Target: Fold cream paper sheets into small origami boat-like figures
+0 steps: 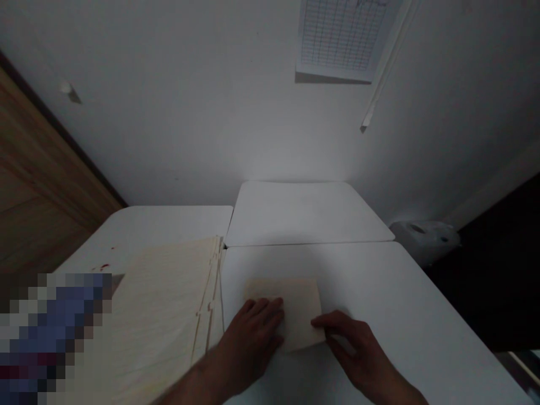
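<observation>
The left hand lies flat and open, fingers slightly apart and pressing on the left part of a small rectangular cream paper sheet; no pinch shows. The right hand comes in from the lower right, fingers loosely together and slightly curved, fingertips at the sheet's right side. Its thumb is out of sight, so cannot tell if it is under the sheet or if that hand grips anything. The sheet lies on a white round-cornered worktop, in the near part, left of the middle, between the two hands, long axis running roughly left to right, with the left hand covering more of it. Just left of the sheet, a tall stack of large cream paper sheets with uneven edges sits beside the left forearm. Two more white worktop sections butt up beyond it. Small red specks mark the far-left section. A pixelated blue-and-white patch covers the lower left, contents unclear. A white printed grid chart hangs on the wall, a white plastic object sits off the far right corner
</observation>
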Motion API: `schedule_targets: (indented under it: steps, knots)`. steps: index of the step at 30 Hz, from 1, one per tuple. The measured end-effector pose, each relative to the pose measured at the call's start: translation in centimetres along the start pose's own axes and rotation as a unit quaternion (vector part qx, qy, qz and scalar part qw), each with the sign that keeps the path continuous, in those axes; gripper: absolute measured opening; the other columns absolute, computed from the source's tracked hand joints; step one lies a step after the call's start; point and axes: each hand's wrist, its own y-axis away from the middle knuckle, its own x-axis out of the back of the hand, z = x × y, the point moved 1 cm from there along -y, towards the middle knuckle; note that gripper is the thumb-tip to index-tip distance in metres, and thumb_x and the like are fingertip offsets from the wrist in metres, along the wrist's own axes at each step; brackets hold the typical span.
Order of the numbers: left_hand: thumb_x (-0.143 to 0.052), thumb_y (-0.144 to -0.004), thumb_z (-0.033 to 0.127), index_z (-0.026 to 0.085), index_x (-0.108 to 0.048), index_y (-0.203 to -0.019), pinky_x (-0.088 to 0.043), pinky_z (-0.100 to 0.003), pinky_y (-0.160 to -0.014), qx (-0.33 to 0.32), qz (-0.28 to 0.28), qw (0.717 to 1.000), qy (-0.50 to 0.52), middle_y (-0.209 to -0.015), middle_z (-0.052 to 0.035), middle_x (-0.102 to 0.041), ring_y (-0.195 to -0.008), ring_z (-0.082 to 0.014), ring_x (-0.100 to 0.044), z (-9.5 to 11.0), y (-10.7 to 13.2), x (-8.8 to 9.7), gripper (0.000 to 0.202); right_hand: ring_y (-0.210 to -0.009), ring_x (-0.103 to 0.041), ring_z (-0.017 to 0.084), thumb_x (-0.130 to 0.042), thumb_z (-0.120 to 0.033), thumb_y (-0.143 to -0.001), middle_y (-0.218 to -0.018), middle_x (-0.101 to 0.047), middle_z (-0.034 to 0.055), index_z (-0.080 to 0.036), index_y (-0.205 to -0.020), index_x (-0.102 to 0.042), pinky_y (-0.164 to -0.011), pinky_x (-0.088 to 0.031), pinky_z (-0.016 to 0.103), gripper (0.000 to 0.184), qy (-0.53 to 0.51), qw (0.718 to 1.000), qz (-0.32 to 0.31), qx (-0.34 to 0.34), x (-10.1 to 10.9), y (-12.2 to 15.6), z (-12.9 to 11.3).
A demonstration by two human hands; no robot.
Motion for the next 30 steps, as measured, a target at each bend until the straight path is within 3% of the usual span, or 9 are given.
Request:
schedule_targets:
  steps: [7,11,14,25,30]
  knots:
    - [-0.058,-0.079,0.013,0.020,-0.054,-0.115,-0.041,-0.047,-0.097,0.010,-0.054,0.998,0.026,-0.131,-0.0084,-0.054,-0.116,-0.0271,-0.051,0.0,-0.4,1.6,0.037,-0.084,-0.060,0.016,-0.054,-0.018,-0.090,-0.089,-0.064,0.0033,-0.025,-0.101,-0.066,-0.072,-0.052,0.028,0.017,0.040,0.994,-0.046,0.089,1.1,-2.3,-0.7]
    - [-0.058,-0.077,0.013,0.021,-0.057,-0.105,-0.041,-0.046,-0.097,0.007,-0.062,0.997,0.039,-0.129,-0.0078,-0.054,-0.114,-0.0263,-0.051,0.1,-0.8,2.1,0.029,-0.090,-0.058,0.017,-0.062,-0.021,-0.086,-0.087,-0.066,0.0024,-0.025,-0.095,-0.067,-0.074,-0.052,0.029,0.012,0.061,0.990,-0.064,0.108,1.3,-3.4,-1.7]
    - [-0.061,-0.077,0.016,0.022,-0.058,-0.098,-0.041,-0.047,-0.095,0.021,-0.042,0.998,0.048,-0.127,-0.0064,-0.054,-0.110,-0.0270,-0.051,-0.1,-0.9,1.5,0.022,-0.095,-0.057,0.018,-0.064,-0.021,-0.084,-0.091,-0.066,0.0026,-0.026,-0.096,-0.068,-0.079,-0.051,0.031,0.014,0.054,0.991,-0.060,0.102,1.1,-3.9,-1.8]
    - [-0.069,-0.072,0.034,0.024,-0.055,-0.108,-0.032,-0.053,-0.098,0.035,-0.002,0.997,0.068,-0.132,-0.0074,-0.049,-0.115,-0.0319,-0.045,-0.3,0.0,-0.3,0.040,-0.090,-0.066,0.019,-0.063,-0.032,-0.085,-0.098,-0.071,0.0004,-0.029,-0.101,-0.067,-0.087,-0.048,0.034,0.018,0.065,0.998,-0.006,0.021,-1.1,-4.6,0.6]
    - [-0.069,-0.072,0.037,0.022,-0.055,-0.108,-0.033,-0.054,-0.097,0.026,0.020,0.997,0.075,-0.132,-0.0100,-0.049,-0.114,-0.0331,-0.046,-0.4,0.3,-0.6,0.041,-0.092,-0.066,0.018,-0.065,-0.028,-0.083,-0.100,-0.071,-0.0018,-0.031,-0.103,-0.065,-0.088,-0.048,0.034,0.020,0.060,0.998,-0.022,0.011,-1.6,-5.3,0.9]
